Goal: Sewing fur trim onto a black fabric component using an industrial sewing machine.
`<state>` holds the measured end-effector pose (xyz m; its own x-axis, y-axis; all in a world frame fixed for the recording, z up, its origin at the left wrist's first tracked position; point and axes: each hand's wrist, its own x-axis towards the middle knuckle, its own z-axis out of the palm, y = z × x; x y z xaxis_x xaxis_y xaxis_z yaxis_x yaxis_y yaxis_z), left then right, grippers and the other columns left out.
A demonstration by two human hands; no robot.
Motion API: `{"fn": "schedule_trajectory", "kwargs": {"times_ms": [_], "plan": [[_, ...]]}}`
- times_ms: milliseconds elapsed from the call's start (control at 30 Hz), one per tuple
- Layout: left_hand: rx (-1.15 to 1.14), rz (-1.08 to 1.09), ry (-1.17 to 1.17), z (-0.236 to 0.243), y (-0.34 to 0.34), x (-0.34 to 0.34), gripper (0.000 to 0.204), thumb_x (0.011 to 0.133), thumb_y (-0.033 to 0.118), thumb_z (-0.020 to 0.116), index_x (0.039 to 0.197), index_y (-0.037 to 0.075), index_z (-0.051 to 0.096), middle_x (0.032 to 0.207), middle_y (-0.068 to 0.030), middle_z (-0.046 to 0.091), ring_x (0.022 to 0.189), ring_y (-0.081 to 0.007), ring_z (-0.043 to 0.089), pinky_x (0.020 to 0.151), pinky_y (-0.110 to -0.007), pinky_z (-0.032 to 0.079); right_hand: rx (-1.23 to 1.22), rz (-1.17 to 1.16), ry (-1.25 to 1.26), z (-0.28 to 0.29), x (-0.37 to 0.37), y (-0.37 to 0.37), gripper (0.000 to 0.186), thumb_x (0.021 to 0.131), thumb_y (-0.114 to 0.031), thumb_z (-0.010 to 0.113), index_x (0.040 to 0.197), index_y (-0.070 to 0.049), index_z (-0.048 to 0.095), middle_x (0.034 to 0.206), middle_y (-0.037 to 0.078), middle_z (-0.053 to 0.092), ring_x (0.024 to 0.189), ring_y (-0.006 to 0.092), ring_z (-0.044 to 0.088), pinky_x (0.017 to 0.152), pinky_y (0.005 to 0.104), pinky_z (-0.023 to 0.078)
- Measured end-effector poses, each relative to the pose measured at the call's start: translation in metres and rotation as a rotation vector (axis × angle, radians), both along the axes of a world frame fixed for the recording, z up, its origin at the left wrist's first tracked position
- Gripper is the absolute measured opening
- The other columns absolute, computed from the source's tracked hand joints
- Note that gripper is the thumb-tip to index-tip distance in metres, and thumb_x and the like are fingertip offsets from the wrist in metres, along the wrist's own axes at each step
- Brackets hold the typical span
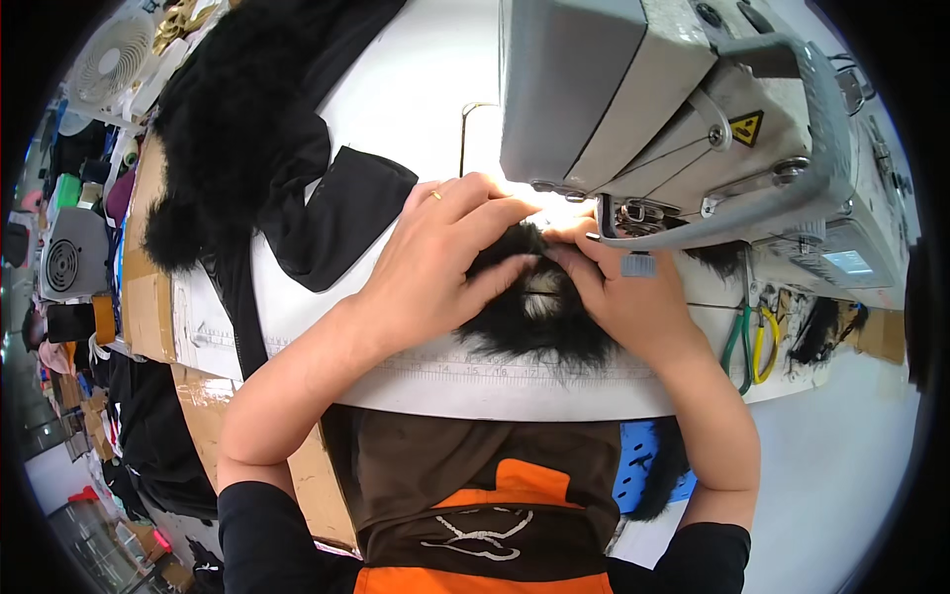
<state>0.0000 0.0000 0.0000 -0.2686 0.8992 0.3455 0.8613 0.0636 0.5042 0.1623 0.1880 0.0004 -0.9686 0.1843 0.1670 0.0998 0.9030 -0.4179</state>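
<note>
A piece of black faux fur (554, 332) lies on the white sewing table, partly under the lit needle area of a sewing machine (584, 89). My left hand (445, 247) grips its left side, thumb pressed on the fur and fingers reaching toward the bright light. From the right, my right hand (628, 287) pinches the same piece, its thumb close to the left one. A paler gap shows in the fur between the two thumbs. Glare and my fingers hide the needle and the edge there.
Black fur (233, 129) and black cloth (361, 203) lie left of my left hand. Green-handled snips (735, 346) and a yellow-handled pair (765, 346) rest on the right, near fur scraps. A ruler strip (465, 371) runs along the table's front edge.
</note>
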Motion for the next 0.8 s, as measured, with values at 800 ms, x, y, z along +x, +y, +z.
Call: {"fn": "schedule_trajectory", "kwargs": {"times_ms": [800], "plan": [[0.045,-0.007,0.054,0.002,0.002,-0.005,0.011,0.095,0.015,0.080,0.102,0.009,0.075,0.103,-0.0061,0.063,0.106,-0.0291,0.062,0.101,-0.044,0.045,0.072,-0.002,0.196,-0.020,0.002,0.001,0.014,0.102,-0.024,0.078,0.110,-0.012,0.080,0.103,0.005,0.076,0.096,0.0283,0.074,0.083,0.0414,0.057]]}}
